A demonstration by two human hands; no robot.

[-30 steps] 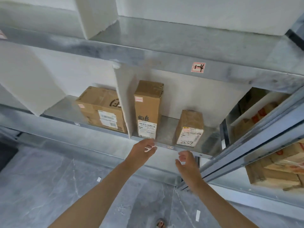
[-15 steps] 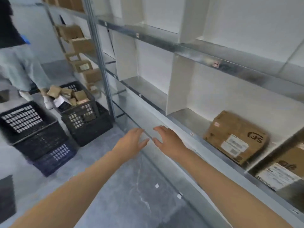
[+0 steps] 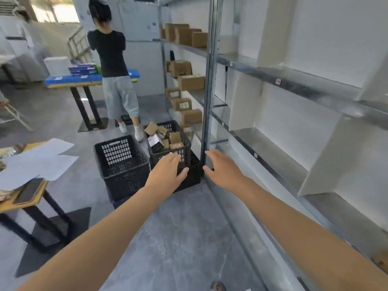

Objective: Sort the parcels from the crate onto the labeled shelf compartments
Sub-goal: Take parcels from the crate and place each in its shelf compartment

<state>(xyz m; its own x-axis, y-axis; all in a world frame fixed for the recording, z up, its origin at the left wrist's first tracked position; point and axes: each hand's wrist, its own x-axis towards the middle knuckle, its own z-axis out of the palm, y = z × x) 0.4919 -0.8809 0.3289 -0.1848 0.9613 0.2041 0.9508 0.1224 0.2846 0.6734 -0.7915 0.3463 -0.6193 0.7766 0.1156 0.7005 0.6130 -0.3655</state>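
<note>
Parcels (image 3: 165, 136) sit loose in the far black crate (image 3: 186, 143) on the floor, tight against the shelf post (image 3: 206, 101), so it's a short carry to the compartments. Left hand (image 3: 168, 173) and right hand (image 3: 222, 171) both hold nothing, fingers straight and relaxed, stretched toward that crate. Likely going for the next pick. Shelf (image 3: 273, 156) runs along the right, with label tags (image 3: 278, 81) on its rails. Second crate (image 3: 119, 156) sits just left of the first.

I count two hands: one left hand (image 3: 168, 171) and one right hand (image 3: 222, 169). There are two black crates, one empty crate (image 3: 117, 153) and one full crate (image 3: 171, 123). One person (image 3: 111, 55) stands by. There are two tables, a blue table (image 3: 73, 79) and a wooden table (image 3: 27, 204). One phone (image 3: 28, 191).
</note>
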